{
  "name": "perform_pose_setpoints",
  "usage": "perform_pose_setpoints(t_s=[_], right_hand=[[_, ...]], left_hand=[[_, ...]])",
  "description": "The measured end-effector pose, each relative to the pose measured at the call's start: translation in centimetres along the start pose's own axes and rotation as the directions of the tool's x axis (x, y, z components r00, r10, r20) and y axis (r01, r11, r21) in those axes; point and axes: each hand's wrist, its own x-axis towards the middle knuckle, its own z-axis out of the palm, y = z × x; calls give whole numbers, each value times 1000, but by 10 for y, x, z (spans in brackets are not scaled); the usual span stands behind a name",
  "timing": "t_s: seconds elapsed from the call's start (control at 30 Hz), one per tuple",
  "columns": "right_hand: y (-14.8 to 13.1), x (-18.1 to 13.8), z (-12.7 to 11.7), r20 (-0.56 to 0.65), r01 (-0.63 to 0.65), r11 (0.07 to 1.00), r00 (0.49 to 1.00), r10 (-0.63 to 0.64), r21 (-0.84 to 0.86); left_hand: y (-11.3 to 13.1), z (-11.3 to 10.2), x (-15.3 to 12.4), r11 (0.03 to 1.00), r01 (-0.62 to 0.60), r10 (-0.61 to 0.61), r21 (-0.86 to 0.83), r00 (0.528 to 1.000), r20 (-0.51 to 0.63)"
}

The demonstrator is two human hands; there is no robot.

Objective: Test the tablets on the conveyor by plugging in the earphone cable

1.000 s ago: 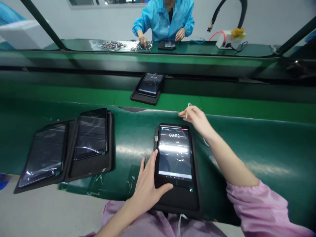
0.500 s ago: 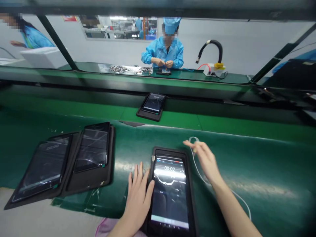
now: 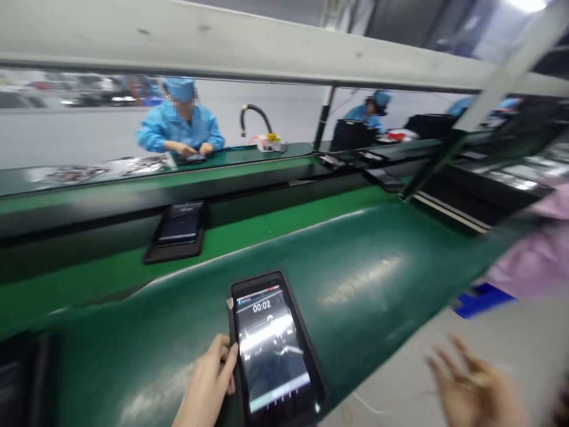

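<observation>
A tablet (image 3: 271, 356) with a lit screen reading 00:02 lies in a black tray (image 3: 304, 332) near the bench's front edge. My left hand (image 3: 207, 376) is at the left side of this tray, fingers bent and thumb against its rim. Off to the right, past the bench edge and above the floor, my right hand (image 3: 475, 385) is blurred, with its fingers apart and nothing visible in it. Between my hands, a thin white cable (image 3: 371, 406) shows below the bench edge; its ends cannot be made out.
On the bright green belt (image 3: 275, 224) behind the bench lies another tablet (image 3: 180, 224) in a tray. Part of a dark tray (image 3: 26, 379) shows at the left. Across sits a co-worker in blue (image 3: 180, 121). A pink sleeve (image 3: 533, 255) and a blue object (image 3: 482, 299) are at the right.
The view has swung right. My right hand has left the white cable's loop on the bench and moved right, beyond the edge. My left hand's spread fingers have bent at the tray's side.
</observation>
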Motion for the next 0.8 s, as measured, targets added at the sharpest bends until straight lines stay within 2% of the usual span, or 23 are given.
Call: perform_pose_setpoints(t_s=[0.07, 0.13, 0.23, 0.3, 0.33, 0.4, 0.47, 0.57, 0.63, 0.7, 0.8], right_hand=[[13, -20, 11, 39, -178, 973, 984, 175, 149], [21, -37, 28, 123, -283, 933, 957, 262, 220], [24, -49, 44, 123, -191, 962, 978, 169, 195], [25, -47, 49, 58, -93, 975, 995, 83, 200], [26, -43, 51, 20, -56, 977, 998, 53, 207], [32, -34, 56, -35, 3, 981, 999, 4, 193], [39, -29, 62, -17, 60, 991, 998, -59, 116], [43, -32, 70, 22, 122, 991, 992, -121, -63], [39, -37, 74, -20, 128, 983, 991, -131, -130], [33, -42, 79, -49, 147, 981, 987, -154, -130], [29, -44, 84, -23, 206, 969, 977, -211, -139]], left_hand=[[31, 20, 37, 993, -122, 122, 1, 991, 63], [65, 48, 66, 974, -228, 227, -6, 967, 113], [104, 88, 95, 961, -277, 277, -15, 952, 128], [113, 94, 113, 947, -321, 320, -3, 943, 96], [111, 88, 123, 937, -348, 346, 16, 936, 67], [94, 56, 138, 918, -386, 389, 87, 921, -26], [65, 6, 144, 904, -383, 411, 192, 901, -139], [20, -75, 139, 886, -296, 408, 357, 864, -296], [1, -117, 136, 861, -254, 422, 441, 840, -341], [-8, -146, 136, 823, -252, 455, 509, 829, -326], [-10, -164, 146, 773, -263, 488, 578, 828, -276]])
